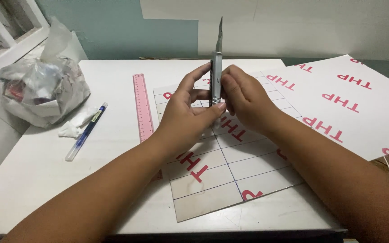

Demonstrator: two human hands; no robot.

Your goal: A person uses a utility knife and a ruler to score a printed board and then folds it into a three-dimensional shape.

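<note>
Both hands, left hand (189,112) and right hand (244,99), grip a utility knife (216,74) upright, blade up, above a gridded board (230,166). Pink ruler (142,108) and pen (86,131) lie left.

White table (113,76): pink ruler (142,107) at centre-left, blue pen (86,131) at 9 o'clock, crumpled tissue (75,125) touching it. Knotted plastic bag (41,92) at 10 o'clock; large printed sheet (361,103) at 2 o'clock.

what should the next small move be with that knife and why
Probably lower the utility knife toward the ruled board. Both the left hand and right hand hold it upright above the board, blade out and pointing up, and the pink ruler lies beside the grid lines.
</note>
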